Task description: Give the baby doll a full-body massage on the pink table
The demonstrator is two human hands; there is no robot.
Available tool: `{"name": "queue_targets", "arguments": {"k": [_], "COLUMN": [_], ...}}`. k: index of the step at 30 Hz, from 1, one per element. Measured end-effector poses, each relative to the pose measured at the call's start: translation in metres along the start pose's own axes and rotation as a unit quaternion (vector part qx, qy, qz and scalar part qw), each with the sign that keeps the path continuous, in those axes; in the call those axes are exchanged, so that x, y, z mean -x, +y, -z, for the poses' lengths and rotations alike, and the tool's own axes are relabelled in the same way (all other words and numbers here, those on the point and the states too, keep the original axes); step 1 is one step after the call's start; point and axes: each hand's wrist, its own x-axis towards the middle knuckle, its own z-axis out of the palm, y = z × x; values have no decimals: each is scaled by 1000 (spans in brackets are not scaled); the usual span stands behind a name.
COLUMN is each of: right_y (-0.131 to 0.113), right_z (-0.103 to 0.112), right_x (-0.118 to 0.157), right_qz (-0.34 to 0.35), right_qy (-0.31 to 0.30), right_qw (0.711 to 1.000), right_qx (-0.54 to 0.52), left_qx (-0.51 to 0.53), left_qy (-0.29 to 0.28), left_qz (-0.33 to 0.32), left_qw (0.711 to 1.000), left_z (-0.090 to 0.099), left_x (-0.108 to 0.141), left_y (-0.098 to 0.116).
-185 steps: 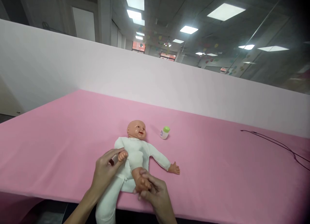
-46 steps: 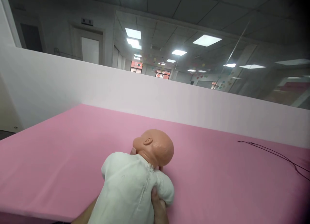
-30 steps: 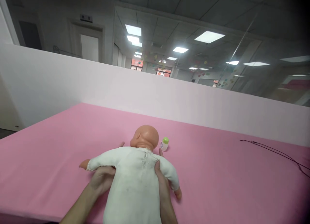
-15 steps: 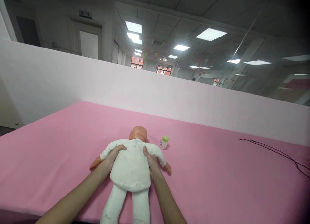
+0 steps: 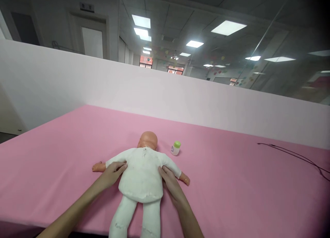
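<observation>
A baby doll (image 5: 141,174) with a white cloth body lies face down on the pink table cover, its bald head pointing away from me and its arms spread. At the left side of its torso, under the doll's arm, is my left hand (image 5: 113,174), thumb and fingertips touching the cloth. My right hand (image 5: 171,183) rests against the torso's other side, its fingertips at the doll's armpit. Both hands look loosely curved at the edges of the body. Just right of the head stands a small jar (image 5: 175,148) with a green lid.
Black cables (image 5: 296,155) lie on the right part of the pink cover (image 5: 227,183). A low white partition (image 5: 180,97) runs along the far edge, with glass and a lit room beyond.
My hands have slid outward off the doll's back to its sides, their hold looser. The doll lies flatter, with its arms spread wider. The view has shifted slightly.
</observation>
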Motion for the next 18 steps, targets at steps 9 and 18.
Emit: {"name": "queue_targets", "arguments": {"k": [9,18], "right_y": [-6,23], "right_z": [3,9], "right_x": [-45,-86], "right_qz": [230,263], "right_qy": [141,111], "right_qw": [883,877], "right_qx": [383,386], "left_qx": [-207,-168], "left_qy": [89,90], "left_qz": [-157,-168], "left_qw": [961,967], "left_z": [-15,-22], "left_x": [-50,-79], "left_y": [23,-5]}}
